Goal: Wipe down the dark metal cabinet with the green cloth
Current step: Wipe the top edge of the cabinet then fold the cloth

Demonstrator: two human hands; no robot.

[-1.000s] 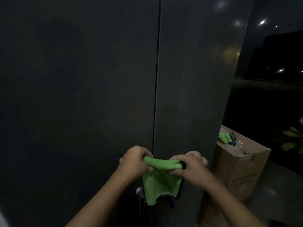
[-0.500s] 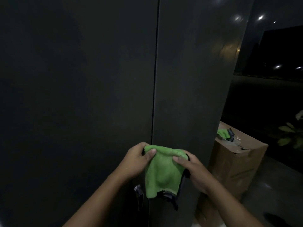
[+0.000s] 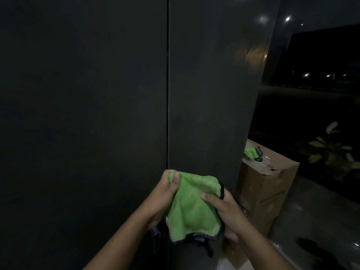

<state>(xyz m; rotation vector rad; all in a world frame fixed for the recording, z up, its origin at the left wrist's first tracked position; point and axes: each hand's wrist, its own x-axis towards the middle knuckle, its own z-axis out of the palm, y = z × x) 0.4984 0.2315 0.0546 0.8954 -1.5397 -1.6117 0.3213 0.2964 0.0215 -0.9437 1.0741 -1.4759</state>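
**A:** Where are the hands?

**B:** Low down, around six o'clock, in front of the dark metal cabinet (image 3: 97,114). They hold the green cloth (image 3: 192,207) between them.

**A:** How does each one grip it?

**B:** The left hand (image 3: 165,195) curls round the cloth's upper left corner, thumb on the front. The right hand (image 3: 226,213) pinches the right edge, thumb on the front and fingers tucked behind. The cloth hangs bunched. I cannot tell whether it touches the cabinet.

**A:** Anything nearby?

**B:** At three o'clock, a cardboard box (image 3: 266,190) stands beside the cabinet, with a green rag (image 3: 250,152) on top.
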